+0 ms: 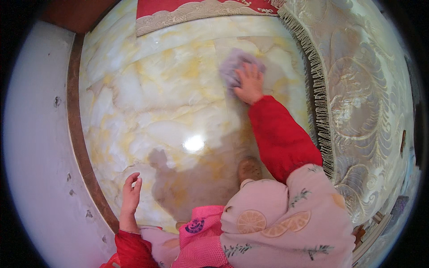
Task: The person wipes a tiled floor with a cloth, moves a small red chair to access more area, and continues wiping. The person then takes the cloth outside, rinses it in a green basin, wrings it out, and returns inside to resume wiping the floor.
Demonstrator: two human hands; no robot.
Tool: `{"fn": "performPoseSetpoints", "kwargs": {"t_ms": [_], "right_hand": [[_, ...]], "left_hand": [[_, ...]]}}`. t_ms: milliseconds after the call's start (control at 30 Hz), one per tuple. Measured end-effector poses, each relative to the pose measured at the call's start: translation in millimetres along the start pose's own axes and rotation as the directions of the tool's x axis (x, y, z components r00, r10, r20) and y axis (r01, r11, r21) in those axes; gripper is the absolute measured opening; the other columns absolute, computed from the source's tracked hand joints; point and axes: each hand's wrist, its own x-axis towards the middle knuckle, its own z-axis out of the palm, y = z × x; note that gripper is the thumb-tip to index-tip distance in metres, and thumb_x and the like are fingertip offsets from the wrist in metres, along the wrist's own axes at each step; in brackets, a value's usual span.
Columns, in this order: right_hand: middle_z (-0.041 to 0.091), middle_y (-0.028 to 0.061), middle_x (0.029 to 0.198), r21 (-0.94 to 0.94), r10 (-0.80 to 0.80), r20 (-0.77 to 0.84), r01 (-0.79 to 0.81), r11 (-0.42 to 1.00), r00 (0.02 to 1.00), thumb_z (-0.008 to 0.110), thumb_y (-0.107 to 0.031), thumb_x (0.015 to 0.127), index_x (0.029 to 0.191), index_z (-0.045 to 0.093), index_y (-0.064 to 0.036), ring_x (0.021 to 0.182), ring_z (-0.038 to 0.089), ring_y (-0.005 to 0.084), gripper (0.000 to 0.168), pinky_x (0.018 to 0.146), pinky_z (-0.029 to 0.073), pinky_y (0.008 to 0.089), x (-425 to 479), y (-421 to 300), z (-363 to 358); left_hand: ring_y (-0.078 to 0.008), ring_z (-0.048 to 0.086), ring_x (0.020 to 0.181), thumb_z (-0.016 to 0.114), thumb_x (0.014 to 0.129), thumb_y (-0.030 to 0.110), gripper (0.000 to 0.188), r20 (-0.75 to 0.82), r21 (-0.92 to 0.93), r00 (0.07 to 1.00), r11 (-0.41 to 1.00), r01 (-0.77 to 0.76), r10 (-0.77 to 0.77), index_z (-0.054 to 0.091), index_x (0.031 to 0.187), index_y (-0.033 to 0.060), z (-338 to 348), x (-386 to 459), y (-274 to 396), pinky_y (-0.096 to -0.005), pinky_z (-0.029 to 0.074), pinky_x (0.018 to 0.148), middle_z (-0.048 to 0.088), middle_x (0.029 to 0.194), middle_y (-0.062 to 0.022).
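Beneath the spread fingers of my right hand (250, 83) lies a crumpled pale purple cloth (231, 67), pressed against the glossy marble-patterned tile floor (161, 90). Blur softens the cloth's outline, and the hand hides part of it. My left hand (132, 191) hangs at the lower left with its thumb and fingers apart, holding nothing. It is nearest to the brown skirting (95, 187) along the wall. Red sleeves cover both forearms.
A fringed, embroidered cover (355, 100) hangs along the right side. At the top lies a red mat with a beige wave border (187, 18). The white wall (40, 117) on the left has chipped spots. My brown shoe (249, 169) stands on the tiles below my right arm.
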Motion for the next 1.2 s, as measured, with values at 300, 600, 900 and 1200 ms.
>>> {"fn": "performPoseSetpoints", "kwargs": {"t_ms": [300,600,900,1200], "right_hand": [[0.038,0.0186,0.14,0.765,0.464,-0.176,-0.176,0.62,0.868,0.07,-0.027,0.072,0.135,0.042,-0.006,0.131,0.034,0.0307,0.072,0.108,0.027,0.0349,-115.8,304.8,39.6],[0.043,0.0254,0.136,0.217,0.623,-0.033,-0.603,0.768,0.782,0.061,-0.06,0.074,0.14,0.036,-0.013,0.125,0.041,0.0382,0.085,0.105,0.03,0.044,83.0,193.0,-38.6],[0.04,0.0092,0.141,-0.075,-0.159,-0.291,0.143,0.987,0.944,0.06,-0.051,0.077,0.128,0.052,-0.032,0.131,0.031,0.0365,0.054,0.105,0.028,0.0504,215.5,11.2,13.8],[0.039,0.0042,0.141,0.092,-0.49,-0.153,0.506,0.857,0.858,0.066,-0.032,0.072,0.125,0.054,-0.03,0.131,0.031,0.0325,0.054,0.101,0.031,0.0486,216.3,-4.0,2.2]], "left_hand": [[-0.0171,0.052,0.104,0.058,0.092,0.025,0.033,0.015,0.071,0.999,0.996,0.046,-0.047,0.057,0.118,0.0055,5.7,8.1,18.1,-0.0298,0.042,0.087,0.057,0.113,-0.0088],[-0.016,0.053,0.099,0.059,0.091,0.02,0.03,-0.035,0.141,0.987,0.977,0.162,-0.159,0.057,0.118,0.007,15.3,-17.2,10.1,-0.0276,0.045,0.075,0.057,0.111,-0.0082],[-0.0139,0.053,0.107,0.056,0.093,0.015,0.027,-0.079,-0.003,0.987,0.991,0.137,-0.137,0.057,0.118,0.0039,10.0,-0.7,60.7,-0.0273,0.042,0.089,0.06,0.115,-0.0062],[-0.0104,0.054,0.094,0.053,0.094,0.015,0.022,-0.341,-0.001,0.915,0.974,0.226,-0.213,0.058,0.112,0.0031,-113.7,-20.6,150.2,-0.024,0.042,0.082,0.061,0.102,-0.0018]]}}
